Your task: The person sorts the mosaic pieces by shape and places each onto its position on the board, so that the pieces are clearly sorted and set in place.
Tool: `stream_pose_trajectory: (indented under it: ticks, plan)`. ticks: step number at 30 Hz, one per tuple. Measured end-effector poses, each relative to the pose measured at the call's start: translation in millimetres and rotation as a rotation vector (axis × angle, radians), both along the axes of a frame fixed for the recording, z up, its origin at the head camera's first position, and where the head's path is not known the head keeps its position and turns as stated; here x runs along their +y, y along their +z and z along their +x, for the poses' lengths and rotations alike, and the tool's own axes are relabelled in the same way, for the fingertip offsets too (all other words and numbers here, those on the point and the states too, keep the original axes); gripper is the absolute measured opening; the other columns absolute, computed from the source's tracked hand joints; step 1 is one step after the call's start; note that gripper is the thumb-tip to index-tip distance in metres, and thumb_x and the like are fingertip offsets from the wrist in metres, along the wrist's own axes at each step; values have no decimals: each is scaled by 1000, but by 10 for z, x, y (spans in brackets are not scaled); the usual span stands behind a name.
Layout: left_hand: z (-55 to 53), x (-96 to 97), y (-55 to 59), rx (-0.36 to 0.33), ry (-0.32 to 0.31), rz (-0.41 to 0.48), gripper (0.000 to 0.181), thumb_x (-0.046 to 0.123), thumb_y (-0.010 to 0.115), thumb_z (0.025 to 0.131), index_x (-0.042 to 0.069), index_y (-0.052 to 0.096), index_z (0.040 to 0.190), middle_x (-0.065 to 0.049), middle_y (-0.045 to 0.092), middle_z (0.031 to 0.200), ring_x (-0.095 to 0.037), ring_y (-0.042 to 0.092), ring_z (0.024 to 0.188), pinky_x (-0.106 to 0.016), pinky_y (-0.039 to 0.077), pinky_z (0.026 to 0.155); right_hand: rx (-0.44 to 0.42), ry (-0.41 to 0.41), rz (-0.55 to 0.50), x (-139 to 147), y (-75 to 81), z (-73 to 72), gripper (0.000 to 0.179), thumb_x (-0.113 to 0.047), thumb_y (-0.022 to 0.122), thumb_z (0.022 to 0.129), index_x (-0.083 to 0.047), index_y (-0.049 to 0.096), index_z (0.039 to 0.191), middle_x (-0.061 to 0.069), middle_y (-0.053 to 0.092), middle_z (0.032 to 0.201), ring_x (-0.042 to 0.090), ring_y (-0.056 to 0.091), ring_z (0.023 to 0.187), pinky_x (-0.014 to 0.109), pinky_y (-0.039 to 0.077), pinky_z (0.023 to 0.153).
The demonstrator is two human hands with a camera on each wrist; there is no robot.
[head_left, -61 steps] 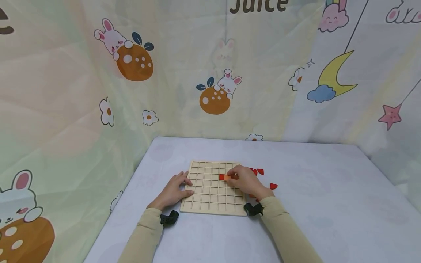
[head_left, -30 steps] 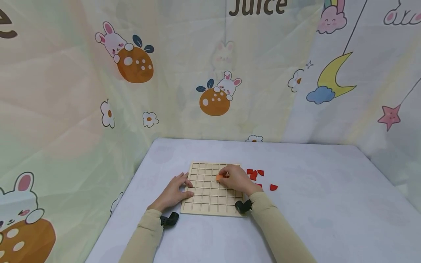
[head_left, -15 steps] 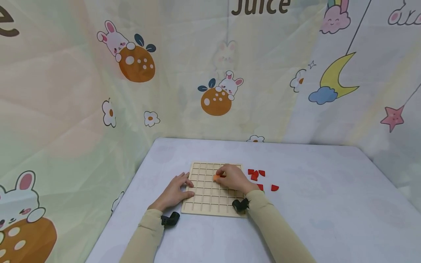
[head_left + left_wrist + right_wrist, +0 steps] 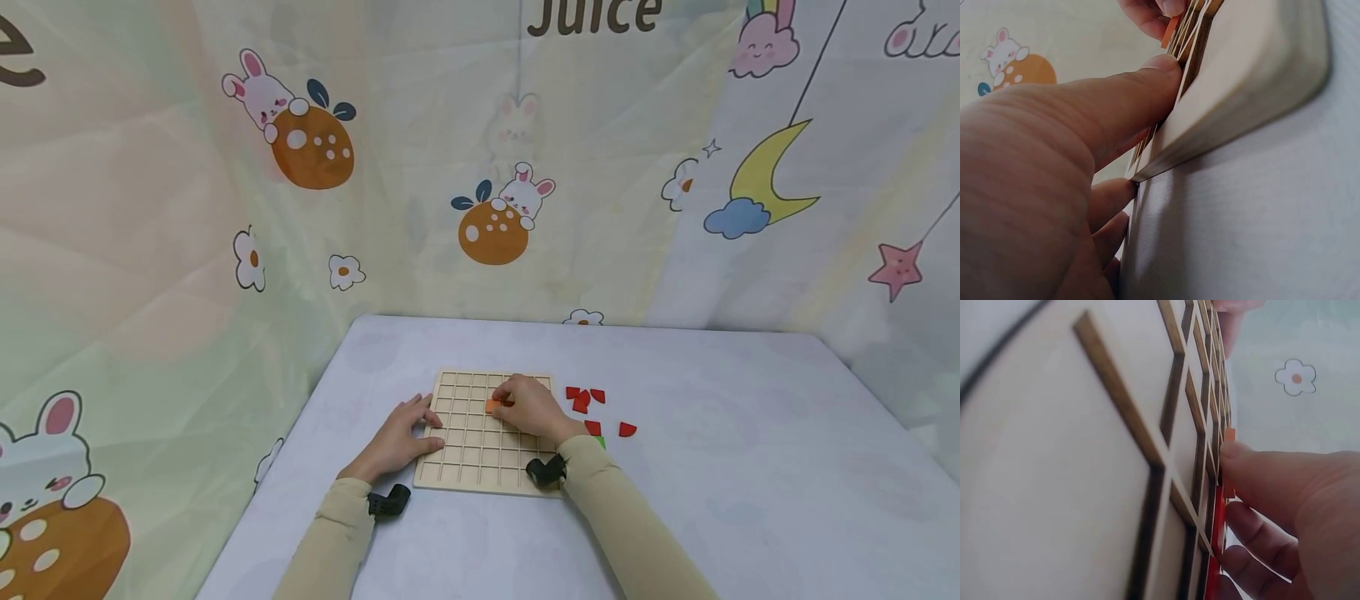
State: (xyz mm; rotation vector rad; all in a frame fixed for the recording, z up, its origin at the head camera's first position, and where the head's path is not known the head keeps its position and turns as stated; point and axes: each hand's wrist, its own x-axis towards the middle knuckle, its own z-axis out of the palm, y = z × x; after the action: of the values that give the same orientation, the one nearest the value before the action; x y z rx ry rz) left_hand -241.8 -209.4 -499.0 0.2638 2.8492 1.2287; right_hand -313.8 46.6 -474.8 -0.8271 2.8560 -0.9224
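Note:
A pale wooden grid board (image 4: 471, 454) lies on the table in the head view. My left hand (image 4: 401, 437) rests on its left edge; the left wrist view has the thumb (image 4: 1154, 78) lying on the board's top, the other fingers beside the rim. Over the upper middle cells, my right hand (image 4: 536, 408) pinches a small orange tile (image 4: 491, 407) between thumb and fingers. In the right wrist view that orange tile (image 4: 1230, 435) stands slightly proud of the grid. Red tiles (image 4: 1219, 515) sit in cells beneath the right fingers, largely covered by them.
Several loose red pieces (image 4: 581, 398) lie right of the board, with another rounded red piece (image 4: 627, 429) farther right. A green piece (image 4: 601, 442) peeks out beside the right sleeve. A printed cloth backdrop (image 4: 405, 167) rises behind the white table (image 4: 750, 467).
My right hand has shifted left across the board with the orange tile and then nearly stopped. It now covers most of the red tile seen earlier. My left hand has stayed put.

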Motion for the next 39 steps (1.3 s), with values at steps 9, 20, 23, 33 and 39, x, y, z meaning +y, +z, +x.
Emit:
stream_pose_trajectory:
  ticks: [9, 20, 23, 33, 39]
  plan:
    - [3, 5, -2, 4, 3, -1, 21, 25, 80, 81, 25, 63, 93, -10, 35, 156, -31, 18, 149, -51, 7, 122, 18, -24, 15, -14, -27, 2, 18, -21, 77, 84, -13, 74, 100, -5, 62, 92, 13, 56, 84, 29, 52, 77]
    - [4, 8, -2, -4, 11, -12, 21, 25, 80, 81, 25, 63, 93, -10, 34, 156, -30, 18, 149, -50, 7, 122, 24, -30, 17, -17, -39, -1, 19, -22, 78, 84, -14, 74, 101, -5, 62, 93, 13, 56, 84, 29, 52, 77]
    - [-1, 8, -3, -2, 10, -13, 21, 26, 80, 81, 25, 63, 93, -10, 35, 156, -30, 18, 149, -51, 7, 122, 28, -25, 18, -7, -33, -1, 20, -22, 78, 84, -14, 74, 102, -5, 63, 94, 13, 56, 83, 29, 52, 76]
    - [-4, -4, 5, 2, 2, -7, 22, 26, 80, 81, 24, 63, 93, -11, 34, 156, -31, 18, 149, -50, 8, 122, -1, -40, -26, 133, 72, 45, 26, -22, 73, 87, -12, 72, 111, -2, 65, 106, 17, 61, 91, 34, 54, 80]
    - [-20, -10, -26, 1, 0, -17, 22, 27, 80, 81, 24, 63, 94, -10, 34, 157, -30, 17, 149, -50, 8, 122, -19, -71, -33, 276, 119, 104, 26, -23, 75, 86, -14, 72, 110, -3, 65, 105, 19, 59, 95, 35, 54, 81]
